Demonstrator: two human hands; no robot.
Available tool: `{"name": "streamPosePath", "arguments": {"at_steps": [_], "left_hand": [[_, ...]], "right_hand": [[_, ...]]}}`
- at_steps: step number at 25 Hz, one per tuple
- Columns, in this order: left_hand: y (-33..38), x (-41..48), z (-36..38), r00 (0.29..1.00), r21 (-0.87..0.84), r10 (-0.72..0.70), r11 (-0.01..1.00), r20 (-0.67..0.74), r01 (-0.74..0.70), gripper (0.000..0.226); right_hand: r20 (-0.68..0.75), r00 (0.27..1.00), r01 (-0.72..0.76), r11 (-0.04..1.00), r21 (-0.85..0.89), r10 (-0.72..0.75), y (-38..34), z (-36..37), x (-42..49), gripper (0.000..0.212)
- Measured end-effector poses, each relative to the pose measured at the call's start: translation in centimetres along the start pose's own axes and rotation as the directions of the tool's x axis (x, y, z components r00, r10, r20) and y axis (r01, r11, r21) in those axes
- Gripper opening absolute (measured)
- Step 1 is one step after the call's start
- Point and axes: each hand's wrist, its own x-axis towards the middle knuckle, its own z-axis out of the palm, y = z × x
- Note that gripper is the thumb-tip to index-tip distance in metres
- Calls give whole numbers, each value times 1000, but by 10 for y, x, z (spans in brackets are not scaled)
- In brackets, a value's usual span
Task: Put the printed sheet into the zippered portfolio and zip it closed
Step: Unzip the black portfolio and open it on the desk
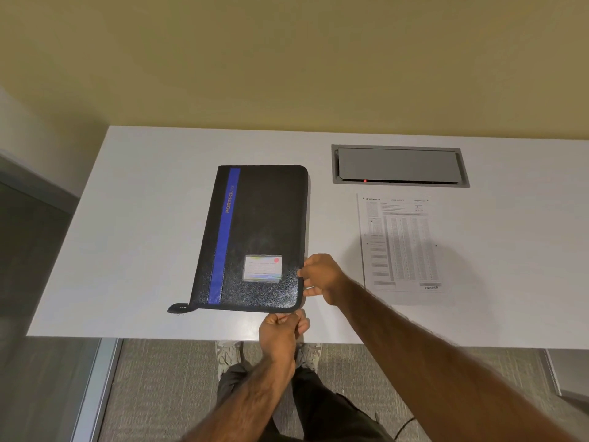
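Note:
A black zippered portfolio (258, 231) with a blue stripe and a name card lies closed on the white table (143, 218). The printed sheet (401, 247) lies flat to its right, untouched. My right hand (320, 277) pinches the portfolio's right edge near the lower right corner. My left hand (282, 330) sits just below that corner at the bottom edge, fingers closed on something small there, likely the zipper pull, which the fingers hide. A black zipper tab (178, 308) sticks out at the lower left corner.
A grey recessed cable box (400, 165) with a small red light sits in the table behind the sheet. The table's front edge runs just below my left hand. A yellow wall stands behind; carpet and my shoes show below.

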Motion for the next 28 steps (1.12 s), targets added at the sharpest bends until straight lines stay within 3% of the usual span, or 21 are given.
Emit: {"name": "streamPosePath", "arguments": {"at_steps": [4, 9, 14, 21, 28], "left_hand": [[-8, 2, -14, 996, 246, 74, 967, -57, -58, 12], [5, 7, -55, 944, 570, 328, 783, -38, -249, 16], [30, 19, -100, 892, 753, 450, 601, -41, -268, 17], [64, 34, -144, 826, 807, 542, 553, -158, -208, 18], [90, 47, -175, 795, 883, 581, 450, -174, -135, 16]], "right_hand": [[-9, 1000, 6, 1000, -15, -6, 4, 0, 6, 14], [13, 1000, 6, 1000, -16, -6, 6, 3, 10, 15], [47, 999, 9, 999, -32, -7, -2, 3, 2, 11], [60, 998, 21, 996, -82, -16, -9, 2, -9, 4], [83, 994, 81, 991, -107, -72, -21, 5, -18, 4]]}}
